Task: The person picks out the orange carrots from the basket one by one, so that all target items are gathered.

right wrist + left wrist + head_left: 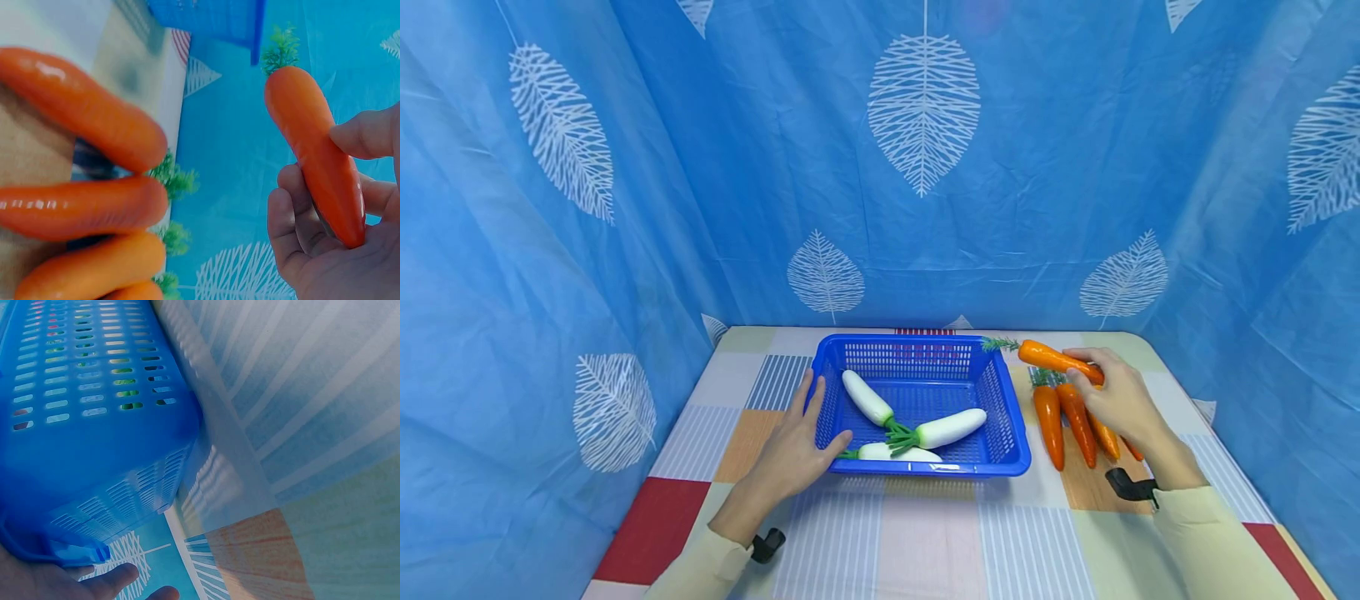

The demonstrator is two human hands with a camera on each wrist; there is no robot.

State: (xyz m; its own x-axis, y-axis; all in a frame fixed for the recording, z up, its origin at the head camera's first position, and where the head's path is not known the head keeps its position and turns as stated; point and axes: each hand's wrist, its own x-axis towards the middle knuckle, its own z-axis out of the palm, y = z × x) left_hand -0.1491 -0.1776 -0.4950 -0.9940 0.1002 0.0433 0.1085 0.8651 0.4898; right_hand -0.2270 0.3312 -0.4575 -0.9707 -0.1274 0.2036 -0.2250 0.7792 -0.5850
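My right hand (1117,398) grips an orange carrot (1051,358) by its tapered end, held above the table at the basket's right side. Its leafy green top points left, over the basket's right rim. The right wrist view shows thumb and fingers around that carrot (312,144). My left hand (796,450) is at the left side of the blue plastic basket (925,468), fingers spread and touching its rim. Inside the basket lie three white radishes with green tops: one at the left (867,398), one at the right (952,427), one along the front (898,453).
Several carrots (1049,427) lie side by side on the table right of the basket, green tops toward the back. A patchwork-patterned cloth (925,542) covers the table. Blue curtains (925,250) with white leaf prints hang behind and at both sides.
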